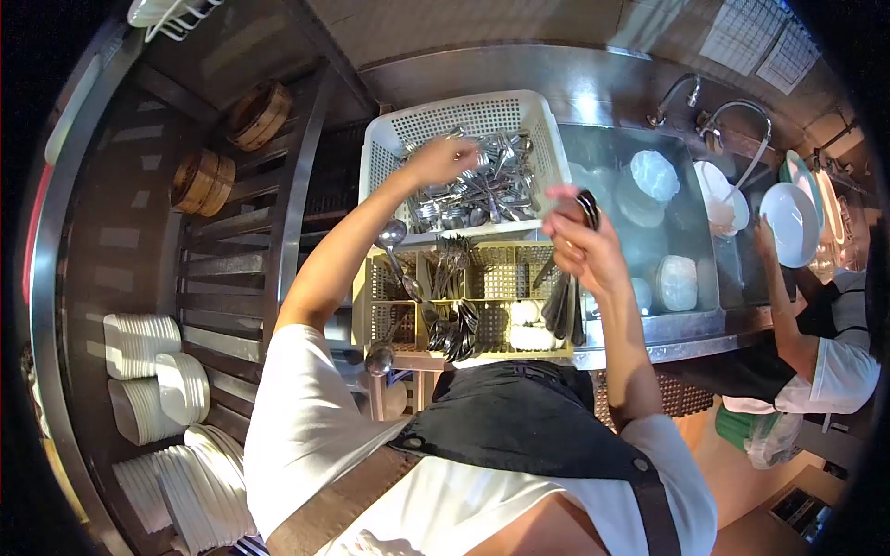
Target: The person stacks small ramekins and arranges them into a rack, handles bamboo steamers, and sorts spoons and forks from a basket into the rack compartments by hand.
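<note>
My left hand is over a white perforated basket full of loose metal cutlery. Its fingers are curled down among the pieces, slightly blurred, and what they pinch is hidden. My right hand is closed round a bunch of dark, shiny cutlery, whose lower ends hang over a yellow divided rack. In the rack's compartments stand forks, dark-looking cutlery and a white stacked item. A ladle leans at the rack's left side.
A water-filled sink with submerged white bowls lies right of the basket, under a tap. Further right, a co-worker's hand holds a white bowl. On the left rack are stacked white plates and wooden steamers.
</note>
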### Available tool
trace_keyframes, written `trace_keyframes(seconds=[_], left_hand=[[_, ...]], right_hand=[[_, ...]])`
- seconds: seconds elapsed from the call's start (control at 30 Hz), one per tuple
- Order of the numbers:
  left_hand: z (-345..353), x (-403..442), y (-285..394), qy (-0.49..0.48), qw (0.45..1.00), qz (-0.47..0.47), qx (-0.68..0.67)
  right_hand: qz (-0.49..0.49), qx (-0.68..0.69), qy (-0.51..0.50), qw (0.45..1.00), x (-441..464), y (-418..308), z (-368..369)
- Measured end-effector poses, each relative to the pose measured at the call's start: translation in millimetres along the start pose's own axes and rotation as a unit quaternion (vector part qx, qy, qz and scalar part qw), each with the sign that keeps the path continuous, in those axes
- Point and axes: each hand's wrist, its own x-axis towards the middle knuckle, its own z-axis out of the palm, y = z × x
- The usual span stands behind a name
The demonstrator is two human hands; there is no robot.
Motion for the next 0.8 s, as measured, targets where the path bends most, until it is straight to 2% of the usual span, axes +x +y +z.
trace_keyframes(seconds=[0.07,0.13,0.17,0.23,0.27,0.33,0.4,0.47,0.5,0.53,0.57,0.6,0.67,0.73,0.77,0.8], left_hand=[[47,-13,-68,-0.158,0.959,-0.105,0.212],[60,-32,-84,-0.162,0.955,-0.032,0.245],[67,-35,-92,-0.167,0.955,-0.027,0.244],[80,-37,-103,-0.173,0.925,0.012,0.339],[83,-35,-110,-0.175,0.924,0.014,0.338],[84,-35,-111,-0.226,0.877,-0.010,0.424],[77,-35,-114,-0.248,0.865,0.006,0.436],[67,-39,-115,-0.290,0.870,0.048,0.395],[63,-42,-120,-0.287,0.870,0.049,0.397],[59,-47,-125,-0.244,0.888,0.094,0.379],[55,-48,-130,-0.198,0.900,0.139,0.361],[44,-47,-121,-0.195,0.900,0.139,0.364],[5,-49,-89,-0.246,0.914,-0.078,0.313],[-22,-45,-79,-0.253,0.864,-0.180,0.396],[-35,-48,-72,-0.206,0.888,-0.170,0.374],[-53,-49,-55,-0.158,0.910,-0.158,0.350]], right_hand=[[0.019,0.083,0.039,0.996,-22,20,-30],[0.016,0.142,0.034,0.989,-46,26,-47],[0.014,0.144,0.040,0.989,-55,30,-55],[-0.010,0.208,0.042,0.977,-71,35,-67],[-0.010,0.210,0.045,0.977,-75,35,-70],[-0.029,0.250,0.112,0.961,-81,36,-72],[-0.033,0.262,0.140,0.954,-81,38,-75],[-0.068,0.337,0.146,0.928,-79,43,-80],[-0.065,0.335,0.173,0.924,-77,45,-80],[-0.067,0.332,0.171,0.925,-78,48,-80],[-0.072,0.309,0.125,0.940,-78,50,-81],[-0.077,0.285,0.078,0.952,-80,51,-81],[-0.047,0.240,0.085,0.966,-80,46,-73],[-0.033,0.240,0.108,0.964,-73,41,-65],[-0.046,0.249,0.045,0.966,-66,44,-74],[-0.050,0.247,0.046,0.967,-60,35,-63]])
